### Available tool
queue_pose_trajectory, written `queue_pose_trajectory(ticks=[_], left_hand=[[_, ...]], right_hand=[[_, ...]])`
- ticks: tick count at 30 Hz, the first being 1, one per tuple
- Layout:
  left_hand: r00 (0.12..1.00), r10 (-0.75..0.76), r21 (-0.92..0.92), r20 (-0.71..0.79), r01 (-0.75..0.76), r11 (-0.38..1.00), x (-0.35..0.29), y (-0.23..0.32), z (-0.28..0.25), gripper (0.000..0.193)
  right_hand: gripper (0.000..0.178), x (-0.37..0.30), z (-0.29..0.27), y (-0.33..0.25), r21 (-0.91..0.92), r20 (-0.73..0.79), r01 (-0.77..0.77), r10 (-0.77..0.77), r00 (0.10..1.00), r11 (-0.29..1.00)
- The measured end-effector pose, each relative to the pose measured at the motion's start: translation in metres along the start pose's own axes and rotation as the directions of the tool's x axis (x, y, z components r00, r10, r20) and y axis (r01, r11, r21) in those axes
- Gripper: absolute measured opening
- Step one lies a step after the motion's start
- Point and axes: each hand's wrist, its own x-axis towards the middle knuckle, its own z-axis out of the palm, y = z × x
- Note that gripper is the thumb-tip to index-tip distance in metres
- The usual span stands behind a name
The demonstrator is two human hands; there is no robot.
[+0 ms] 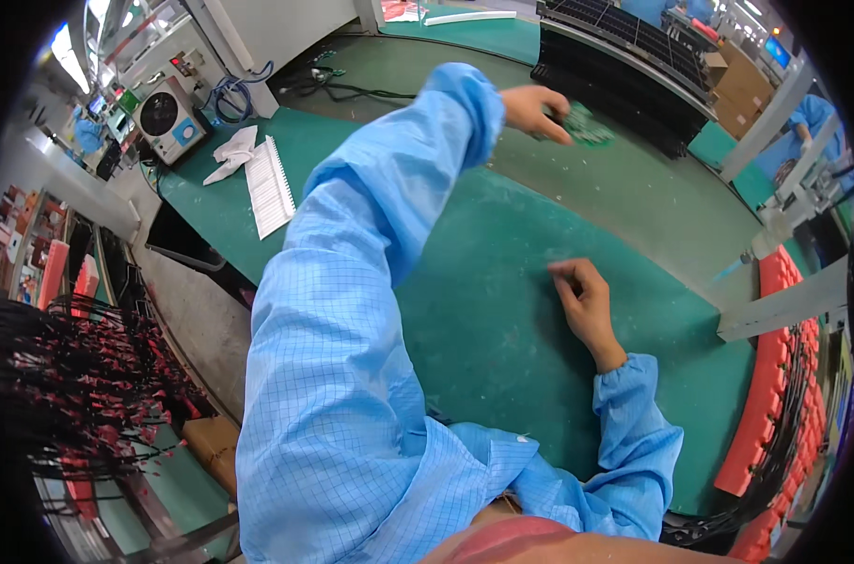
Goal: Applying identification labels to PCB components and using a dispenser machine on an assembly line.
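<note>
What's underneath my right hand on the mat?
The right hand rests on the green mat, fingers curled. Only bare mat shows around it; anything beneath the palm or fingertips is covered.

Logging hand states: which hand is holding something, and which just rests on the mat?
The left hand, reached far forward, holds a small green circuit board. The right hand holds nothing visible; its fingers rest curled on the green mat.

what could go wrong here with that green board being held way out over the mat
The left hand grips the small green circuit board only at one edge, at full stretch, so it might slip and drop onto the green mat. The long blue sleeve crosses much of the bench and could brush the white cloth or ribbed white strip. The right hand rests on the mat, too far to catch it.
</note>
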Motion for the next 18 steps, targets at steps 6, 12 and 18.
queue_pose_trajectory(ticks=[6,12,18], left_hand=[[0.992,0.046,-0.141,0.12,-0.028,0.99,0.031,0.046,0.113,0.044],[0.992,0.107,-0.457,0.064,-0.066,0.887,0.019,0.076,0.204,0.032],[0.988,0.15,0.342,0.029,-0.151,0.928,-0.037,0.072,0.256,0.033]], right_hand=[[0.04,0.01,-0.025,0.01,0.161,-0.603,0.217,-0.078,0.794,0.963],[0.045,-0.005,-0.072,0.01,-0.502,-0.494,0.436,-0.661,0.565,0.747],[0.05,-0.086,-0.145,0.063,-0.671,-0.257,0.278,-0.568,0.782,0.687]])
